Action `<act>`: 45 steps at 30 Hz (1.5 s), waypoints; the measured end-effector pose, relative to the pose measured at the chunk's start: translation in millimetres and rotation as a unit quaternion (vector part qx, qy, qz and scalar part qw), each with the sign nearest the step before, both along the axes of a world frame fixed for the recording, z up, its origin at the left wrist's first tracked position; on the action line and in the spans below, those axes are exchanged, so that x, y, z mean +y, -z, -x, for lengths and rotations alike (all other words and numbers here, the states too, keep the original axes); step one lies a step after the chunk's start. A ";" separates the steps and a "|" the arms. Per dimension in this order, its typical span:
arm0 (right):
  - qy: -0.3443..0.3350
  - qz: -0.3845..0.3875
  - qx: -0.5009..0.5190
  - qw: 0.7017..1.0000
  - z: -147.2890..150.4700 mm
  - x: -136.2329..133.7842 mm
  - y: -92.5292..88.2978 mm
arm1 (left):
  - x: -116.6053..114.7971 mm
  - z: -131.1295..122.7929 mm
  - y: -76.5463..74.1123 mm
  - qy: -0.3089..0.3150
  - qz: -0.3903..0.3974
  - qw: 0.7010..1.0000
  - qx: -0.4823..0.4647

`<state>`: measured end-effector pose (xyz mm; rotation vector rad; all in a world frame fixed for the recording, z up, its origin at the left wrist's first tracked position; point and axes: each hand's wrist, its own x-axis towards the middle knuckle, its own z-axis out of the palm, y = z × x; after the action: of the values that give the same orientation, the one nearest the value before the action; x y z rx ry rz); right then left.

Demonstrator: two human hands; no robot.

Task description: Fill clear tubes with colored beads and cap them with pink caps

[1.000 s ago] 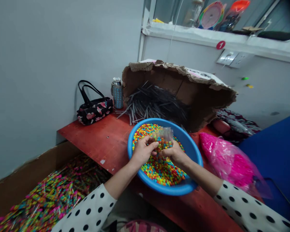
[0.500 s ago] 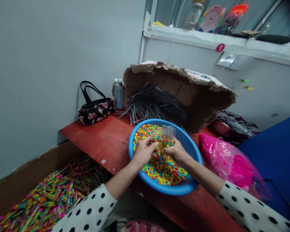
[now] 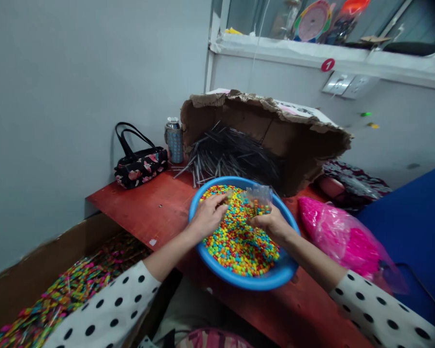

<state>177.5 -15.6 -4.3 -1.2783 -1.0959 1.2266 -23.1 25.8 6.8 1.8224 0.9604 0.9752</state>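
Our right hand (image 3: 271, 223) gripping clear tubes (image 3: 259, 199), our left hand (image 3: 208, 215) pinching one tube over beads (image 3: 239, 241) in our blue basin (image 3: 275, 278)

A small bundle of clear plastic tubes (image 3: 260, 199), their lower ends filled with coloured beads, stands roughly upright in the grip of the right hand (image 3: 271, 223) above a round blue basin (image 3: 275, 279) heaped with tiny multicoloured beads (image 3: 239, 246) on the red desk (image 3: 148, 208).
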 end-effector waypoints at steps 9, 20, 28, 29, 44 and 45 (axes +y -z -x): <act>0.044 -0.010 0.079 0.996 -9.8 -1.7 1.6 | 54.3 -8.8 13.7 0.432 -0.261 0.814 0.288; 0.051 -0.019 0.095 0.994 -13.6 -0.9 -3.2 | 27.1 -33.0 4.7 0.336 -0.023 0.938 0.076; 0.034 -0.010 0.103 0.994 -13.1 -1.5 -1.3 | 14.0 -33.9 2.8 0.138 0.308 0.933 -0.122; 0.033 -0.007 0.104 0.994 -12.5 -1.8 -1.4 | 11.9 -33.0 2.6 0.132 0.347 0.918 -0.140; 0.010 -0.005 0.089 0.996 -8.4 -3.4 -3.8 | 13.1 -31.3 -1.8 0.078 0.388 0.894 -0.211; 0.006 -0.008 0.092 0.996 -7.5 -3.7 -4.1 | 12.7 -34.4 -1.3 0.069 0.374 0.901 -0.208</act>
<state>185.0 -19.2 -0.2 -1.1342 -0.9612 1.2958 11.3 38.5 8.1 0.9690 0.7703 0.7177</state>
